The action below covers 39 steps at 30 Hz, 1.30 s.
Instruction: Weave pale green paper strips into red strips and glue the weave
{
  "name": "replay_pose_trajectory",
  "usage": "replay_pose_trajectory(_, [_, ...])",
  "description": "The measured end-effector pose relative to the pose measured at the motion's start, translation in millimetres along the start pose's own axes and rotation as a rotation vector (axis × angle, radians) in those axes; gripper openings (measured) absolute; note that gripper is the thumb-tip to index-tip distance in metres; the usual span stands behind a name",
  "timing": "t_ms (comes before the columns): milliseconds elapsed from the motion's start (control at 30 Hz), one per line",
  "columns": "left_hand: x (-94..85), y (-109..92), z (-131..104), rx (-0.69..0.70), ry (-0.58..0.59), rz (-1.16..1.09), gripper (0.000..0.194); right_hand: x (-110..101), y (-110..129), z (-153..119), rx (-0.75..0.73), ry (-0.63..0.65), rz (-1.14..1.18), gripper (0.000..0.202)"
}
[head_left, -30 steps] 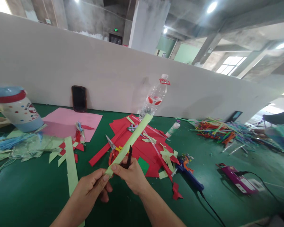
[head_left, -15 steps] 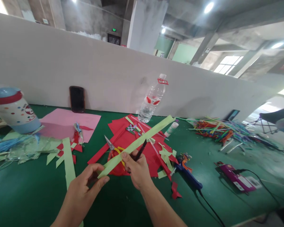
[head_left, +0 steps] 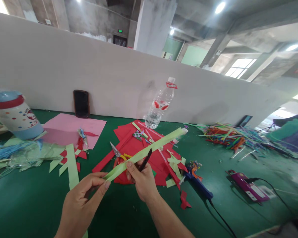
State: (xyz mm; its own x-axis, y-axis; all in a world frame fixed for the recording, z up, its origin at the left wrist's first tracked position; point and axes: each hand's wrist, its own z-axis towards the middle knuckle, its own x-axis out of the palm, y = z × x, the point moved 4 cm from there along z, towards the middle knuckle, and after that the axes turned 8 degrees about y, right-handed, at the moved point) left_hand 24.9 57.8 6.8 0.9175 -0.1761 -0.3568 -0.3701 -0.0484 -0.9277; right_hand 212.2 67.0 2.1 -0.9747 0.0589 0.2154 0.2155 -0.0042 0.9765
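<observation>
A long light-green paper strip (head_left: 154, 146) slants up to the right in front of me. My left hand (head_left: 80, 200) pinches its lower end between thumb and fingers. Farther up, my right hand (head_left: 144, 185) grips the strip under its thumb and also holds a slim black pen-like stick (head_left: 146, 159). Behind the strip lie scissors (head_left: 115, 150) with yellow and red handles, partly hidden by it and my right hand. Under them is a pile of red paper (head_left: 126, 132). Another light-green strip (head_left: 72, 168) lies on the table left of my hands.
A water bottle (head_left: 159, 107) stands behind the red paper. A blue glue gun (head_left: 200, 185) with a cord and a purple device (head_left: 249, 186) lie right. Left are a cup (head_left: 17, 115), pink paper (head_left: 61, 125) and a phone (head_left: 81, 103). Colourful strips (head_left: 225, 134) are heaped far right.
The strip's upper end has dipped and now overlaps the small white tube. My left fingers have closed on its lower end. A turquoise and purple shape has come in at the far right.
</observation>
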Motion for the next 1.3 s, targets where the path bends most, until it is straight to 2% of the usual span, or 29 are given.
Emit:
replay_pose_trajectory(167, [0.0, -2.7, -2.8, -0.046, -0.036, 0.001, 0.035, 1.9, -1.9, -1.2, -0.027, -0.013, -0.028, 0.051])
replay_pose_trajectory(333, [-0.7, 10.7, 4.2, -0.125, -0.027, -0.076, 0.047, 4.4, -0.3, -2.1, -0.053, -0.024, -0.059, 0.052])
replay_pose_trajectory(400, [0.3, 16.0, 9.5, -0.117, 0.028, -0.13, 0.055, 5.7, 1.1, -2.7, -0.046, -0.024, -0.072, 0.052])
replay_pose_trajectory(467, [4.5, 17.7, 12.6, -0.088, 0.131, -0.15, 0.062, 6.6, 2.2, -3.3, -0.037, -0.02, -0.081, 0.05])
replay_pose_trajectory(533, [9.1, 15.8, 12.1, -0.058, 0.191, -0.153, 0.059, 7.7, 2.7, -3.6, -0.024, 0.008, -0.111, 0.049])
replay_pose_trajectory(633, [14.4, 9.2, 7.6, -0.022, 0.196, -0.203, 0.042, 9.5, 2.9, -3.4, -0.007, 0.058, -0.159, 0.051])
replay_pose_trajectory(800, [16.9, 0.7, 6.1, 0.044, 0.27, -0.174, 0.028, 10.4, 3.5, -2.3, 0.029, 0.033, -0.164, 0.051])
replay_pose_trajectory(900, [17.2, 1.8, 7.4, 0.039, 0.305, -0.165, 0.026, 11.4, 4.7, -2.7, 0.044, 0.024, -0.194, 0.05])
replay_pose_trajectory(1100, [26.7, 10.8, 5.7, -0.067, 0.378, -0.168, 0.034, 15.2, 7.0, -7.3, 0.007, 0.036, -0.293, 0.043])
replay_pose_trajectory(1300, [28.2, 14.9, 8.7, -0.069, 0.441, -0.115, 0.037, 22.5, -2.7, -9.9, 0.041, 0.15, -0.219, 0.038])
